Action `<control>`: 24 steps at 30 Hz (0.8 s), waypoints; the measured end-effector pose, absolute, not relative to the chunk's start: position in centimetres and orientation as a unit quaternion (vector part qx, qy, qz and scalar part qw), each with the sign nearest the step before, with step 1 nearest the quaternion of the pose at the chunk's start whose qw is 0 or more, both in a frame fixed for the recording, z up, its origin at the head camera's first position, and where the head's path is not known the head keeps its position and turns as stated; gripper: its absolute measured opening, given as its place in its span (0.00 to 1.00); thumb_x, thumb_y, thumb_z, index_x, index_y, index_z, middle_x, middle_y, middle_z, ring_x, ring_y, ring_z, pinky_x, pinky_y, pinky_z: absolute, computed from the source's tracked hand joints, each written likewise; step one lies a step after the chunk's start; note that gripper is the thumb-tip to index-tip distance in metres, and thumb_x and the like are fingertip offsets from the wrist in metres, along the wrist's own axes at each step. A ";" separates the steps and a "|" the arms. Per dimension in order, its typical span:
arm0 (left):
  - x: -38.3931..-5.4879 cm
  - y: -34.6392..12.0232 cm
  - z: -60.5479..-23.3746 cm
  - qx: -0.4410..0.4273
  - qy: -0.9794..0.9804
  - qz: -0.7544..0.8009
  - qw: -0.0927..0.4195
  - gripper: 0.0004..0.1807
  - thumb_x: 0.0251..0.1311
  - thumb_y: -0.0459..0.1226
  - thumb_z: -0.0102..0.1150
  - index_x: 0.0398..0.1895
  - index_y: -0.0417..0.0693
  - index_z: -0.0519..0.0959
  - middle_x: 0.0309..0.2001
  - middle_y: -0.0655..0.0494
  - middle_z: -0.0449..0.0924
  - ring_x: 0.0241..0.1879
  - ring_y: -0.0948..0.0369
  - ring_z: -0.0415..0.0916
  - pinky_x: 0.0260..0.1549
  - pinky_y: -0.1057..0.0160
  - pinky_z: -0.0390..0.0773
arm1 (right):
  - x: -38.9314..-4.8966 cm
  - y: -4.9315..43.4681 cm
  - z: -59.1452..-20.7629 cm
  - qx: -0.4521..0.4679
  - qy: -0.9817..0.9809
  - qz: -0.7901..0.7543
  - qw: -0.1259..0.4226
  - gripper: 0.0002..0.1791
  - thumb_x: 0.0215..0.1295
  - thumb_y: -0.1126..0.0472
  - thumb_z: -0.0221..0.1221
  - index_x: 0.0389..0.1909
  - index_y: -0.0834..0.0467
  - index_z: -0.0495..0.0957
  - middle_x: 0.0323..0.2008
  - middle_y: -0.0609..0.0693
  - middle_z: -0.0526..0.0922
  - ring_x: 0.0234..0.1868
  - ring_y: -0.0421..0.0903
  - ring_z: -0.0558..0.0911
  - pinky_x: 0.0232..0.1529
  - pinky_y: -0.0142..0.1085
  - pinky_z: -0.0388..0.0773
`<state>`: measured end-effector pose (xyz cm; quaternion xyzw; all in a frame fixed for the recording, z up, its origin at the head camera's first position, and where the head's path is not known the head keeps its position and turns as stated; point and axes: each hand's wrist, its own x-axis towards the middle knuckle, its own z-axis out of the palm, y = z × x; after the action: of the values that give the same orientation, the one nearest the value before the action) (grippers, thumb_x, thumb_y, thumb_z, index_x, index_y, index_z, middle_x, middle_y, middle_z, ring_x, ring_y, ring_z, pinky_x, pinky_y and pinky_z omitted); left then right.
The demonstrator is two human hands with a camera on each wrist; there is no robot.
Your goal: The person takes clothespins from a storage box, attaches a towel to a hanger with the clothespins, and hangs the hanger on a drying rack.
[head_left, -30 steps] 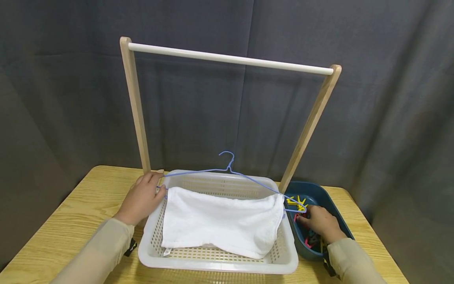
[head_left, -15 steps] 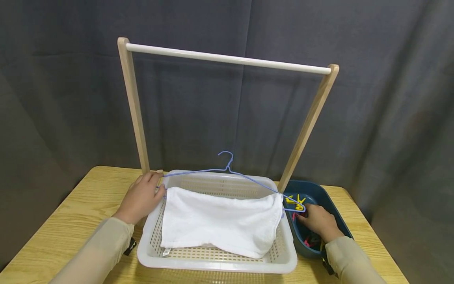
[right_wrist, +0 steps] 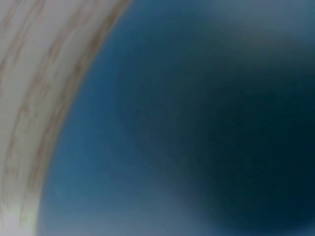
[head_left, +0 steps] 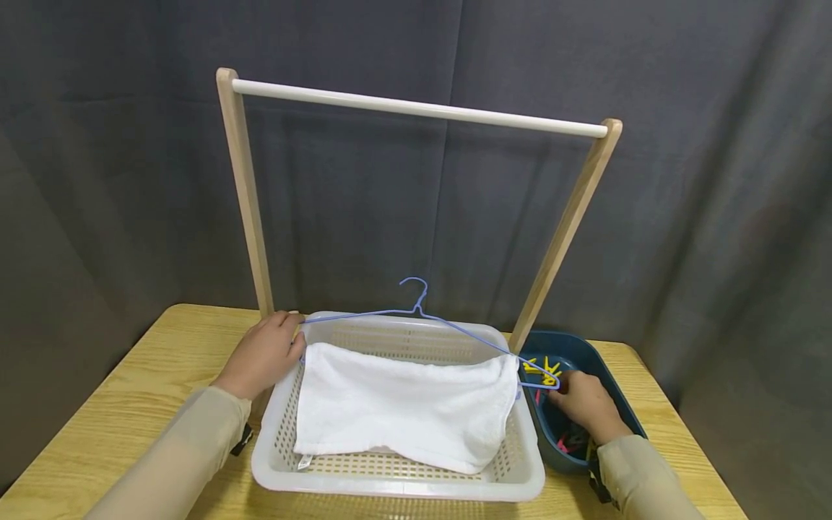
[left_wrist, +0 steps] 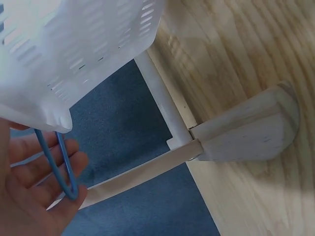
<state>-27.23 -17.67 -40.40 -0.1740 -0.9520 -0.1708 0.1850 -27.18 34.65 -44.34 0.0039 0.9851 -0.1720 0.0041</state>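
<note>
Clearly the basket [head_left: 390, 488] takes up most of the working space: white, slotted and wide, it sits on the tabletop [head_left: 139, 383] at the foot of a wooden rack. The rack's white rod [head_left: 419, 108] crosses high above, a grey curtain [head_left: 351, 209] hanging behind. One post rises beside each back corner of the basket, the right-hand one close to a dark blue tub [head_left: 572, 344] that stands against the basket's side.

Over the basket lies the hanger [head_left: 418, 308], hook toward the rack, with a white towel [head_left: 406, 404] draped on its bottom wire and spread down into the basket. Its right end juts out above the tub, near some yellow clothespins [head_left: 548, 373]. The person's left grip [head_left: 263, 354] is bent loosely around the hanger's left end. Their right grip [head_left: 590, 406] reaches into the tub; its fingertips are hidden, so I cannot tell whether they pinch anything.

Only the left wrist view shows the hanger's end loop lying across the fingers, plus the rack's wooden foot [left_wrist: 246, 128] and low crossbar [left_wrist: 160, 91]. The right wrist view is mostly blurred blue tub wall, with woodgrain along one edge.
</note>
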 end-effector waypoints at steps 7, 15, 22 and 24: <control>-27.9 -17.7 -40.5 -0.189 -0.953 -0.142 0.188 0.17 0.73 0.32 0.47 0.56 0.27 0.77 0.51 0.33 0.79 0.53 0.39 0.78 0.55 0.42 0.76 | -27.3 34.7 -44.4 0.023 0.978 -0.203 -0.030 0.15 0.60 0.63 0.69 0.35 0.70 0.76 0.26 0.54 0.76 0.27 0.49 0.74 0.29 0.41 0.76; -28.5 -17.4 -40.4 -0.197 -0.951 -0.143 0.192 0.15 0.72 0.30 0.49 0.54 0.27 0.76 0.46 0.33 0.80 0.48 0.39 0.79 0.51 0.43 0.77 | -27.4 34.8 -44.6 0.032 0.975 -0.220 -0.028 0.18 0.60 0.63 0.69 0.39 0.71 0.72 0.27 0.57 0.77 0.26 0.48 0.76 0.27 0.40 0.77; -28.8 -17.3 -40.8 -0.195 -0.945 -0.151 0.213 0.12 0.72 0.29 0.51 0.51 0.29 0.76 0.40 0.35 0.79 0.40 0.41 0.78 0.44 0.44 0.79 | -27.4 34.6 -44.6 0.042 0.969 -0.244 -0.010 0.26 0.63 0.63 0.67 0.53 0.75 0.68 0.28 0.58 0.79 0.21 0.44 0.80 0.25 0.38 0.80; -28.7 -17.2 -40.8 -0.193 -0.945 -0.153 0.216 0.12 0.73 0.30 0.52 0.51 0.29 0.76 0.39 0.36 0.78 0.39 0.41 0.77 0.43 0.45 0.79 | -27.3 34.5 -44.6 0.041 0.968 -0.247 -0.010 0.27 0.63 0.64 0.66 0.54 0.76 0.68 0.28 0.59 0.79 0.21 0.44 0.80 0.25 0.38 0.80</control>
<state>-28.74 -17.18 -40.83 -0.1926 -0.9448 -0.1531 0.2164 -27.31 34.51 -44.56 0.0406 0.9680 -0.2475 -0.0096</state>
